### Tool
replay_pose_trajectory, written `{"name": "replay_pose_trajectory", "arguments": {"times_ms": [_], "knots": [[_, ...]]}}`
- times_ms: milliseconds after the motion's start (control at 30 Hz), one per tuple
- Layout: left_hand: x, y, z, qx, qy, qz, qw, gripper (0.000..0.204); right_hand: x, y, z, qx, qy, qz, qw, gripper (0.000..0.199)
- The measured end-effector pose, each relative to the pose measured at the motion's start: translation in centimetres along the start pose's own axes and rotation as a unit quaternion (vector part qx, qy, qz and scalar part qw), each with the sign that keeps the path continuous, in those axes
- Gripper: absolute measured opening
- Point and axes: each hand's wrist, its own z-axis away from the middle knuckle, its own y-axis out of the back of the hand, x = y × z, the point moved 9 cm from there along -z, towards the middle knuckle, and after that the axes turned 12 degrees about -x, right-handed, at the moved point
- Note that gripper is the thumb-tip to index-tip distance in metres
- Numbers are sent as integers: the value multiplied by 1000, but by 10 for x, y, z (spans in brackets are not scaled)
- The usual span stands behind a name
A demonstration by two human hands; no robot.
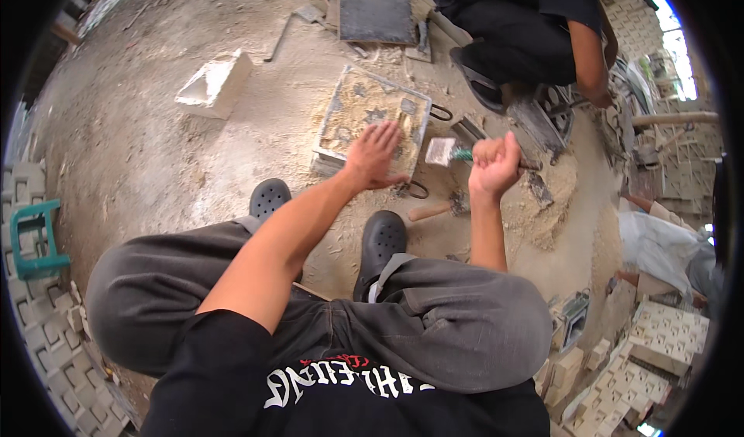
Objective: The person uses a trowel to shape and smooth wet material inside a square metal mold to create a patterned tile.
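Square metal tile mould dusted with sand lies under open left hand; right hand grips green-handled brush beside it. Careless sweep could scatter sand.

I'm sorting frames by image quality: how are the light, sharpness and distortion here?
Head view: soft, even daylight with faint shadows; the window at upper right is blown out; fisheye bending and a black rim darken the edges; the left hand over the square mould is slightly motion-blurred; the right hand gripping the brush reads sharper.

A dusty, sand-strewn concrete floor fills the scene. Pale patterned cast blocks pile along its right edge. Daylight enters a bright opening at the upper right.
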Motion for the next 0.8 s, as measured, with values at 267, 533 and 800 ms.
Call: {"name": "replay_pose_trajectory", "arguments": {"times_ms": [267, 533, 800], "knots": [[-17, 0, 13, 27, 22, 30, 999, 112, -18, 104, 91, 183, -38, 22, 982, 48], [-37, 9, 21, 86, 44, 77, 992, 109, 17, 166, 196, 366, -66, -40, 927, 46], [-34, -5, 34, 66, -84, 55, 993, 101, 60, 221, 268, 429, -182, -31, 884, 48]]}}
